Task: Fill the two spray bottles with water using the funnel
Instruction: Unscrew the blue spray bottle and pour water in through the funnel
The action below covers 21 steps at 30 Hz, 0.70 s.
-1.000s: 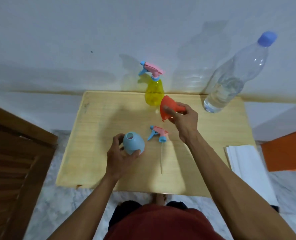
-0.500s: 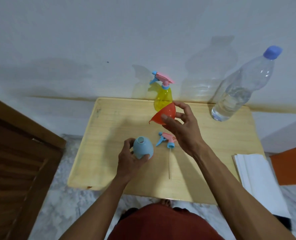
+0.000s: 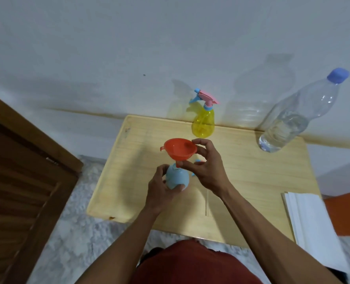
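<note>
Orange plastic funnel (image 3: 180,150) is upright, wide mouth up, pinched by the right hand (image 3: 208,168): thumb under the cone near the spout, fingers curled over the far rim. Its spout tip sits at the open neck of the blue spray bottle (image 3: 177,178); whether it is seated inside cannot be told. The left hand (image 3: 159,191) wraps this capless bottle from the left and below, thumb across its lower front, holding it close over the pale wooden table (image 3: 252,181).

Just beyond the right hand's fingers, partly hidden, lies the loose spray head (image 3: 199,161), blue and pink; its thin dip tube (image 3: 206,203) runs back past the right wrist toward the table's near edge.

Farther out from the right hand, at the table's far edge against the wall, stands the yellow spray bottle (image 3: 203,124), capped with its trigger head. Well to the right of the right hand, near the far right corner, stands the clear water bottle (image 3: 289,124), blue cap on, partly filled.

Open tabletop lies left of the left hand up to the left edge, and between the right hand and the water bottle. A white stack of paper (image 3: 311,222) lies beyond the right forearm, off the table's right edge.
</note>
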Available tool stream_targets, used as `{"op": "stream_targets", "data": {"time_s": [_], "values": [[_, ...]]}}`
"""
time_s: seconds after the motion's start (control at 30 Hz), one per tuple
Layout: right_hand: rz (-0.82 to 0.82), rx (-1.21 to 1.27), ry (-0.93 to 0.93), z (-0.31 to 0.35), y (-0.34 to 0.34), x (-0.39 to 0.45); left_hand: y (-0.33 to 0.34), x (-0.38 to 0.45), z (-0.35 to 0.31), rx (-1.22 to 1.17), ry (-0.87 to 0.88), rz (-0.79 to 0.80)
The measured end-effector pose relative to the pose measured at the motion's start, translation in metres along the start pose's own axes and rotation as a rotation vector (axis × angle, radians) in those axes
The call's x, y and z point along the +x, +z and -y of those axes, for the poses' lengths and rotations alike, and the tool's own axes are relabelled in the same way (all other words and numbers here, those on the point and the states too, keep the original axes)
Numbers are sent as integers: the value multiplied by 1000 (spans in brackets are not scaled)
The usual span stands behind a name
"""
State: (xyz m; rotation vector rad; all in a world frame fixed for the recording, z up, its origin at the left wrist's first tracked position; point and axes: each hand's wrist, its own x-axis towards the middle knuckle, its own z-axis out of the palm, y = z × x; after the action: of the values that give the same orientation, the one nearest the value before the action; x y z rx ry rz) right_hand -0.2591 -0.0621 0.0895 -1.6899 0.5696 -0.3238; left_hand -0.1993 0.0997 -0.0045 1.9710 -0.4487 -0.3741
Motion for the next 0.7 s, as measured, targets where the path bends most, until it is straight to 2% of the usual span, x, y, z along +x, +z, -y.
{"op": "stream_targets", "data": {"time_s": [0.37, 0.7], "values": [[68, -103, -27, -16, 4, -7, 1, -1, 3, 4, -23, 22], [41, -145, -80, -14, 1, -16, -1, 1, 1, 57, -40, 33]]}}
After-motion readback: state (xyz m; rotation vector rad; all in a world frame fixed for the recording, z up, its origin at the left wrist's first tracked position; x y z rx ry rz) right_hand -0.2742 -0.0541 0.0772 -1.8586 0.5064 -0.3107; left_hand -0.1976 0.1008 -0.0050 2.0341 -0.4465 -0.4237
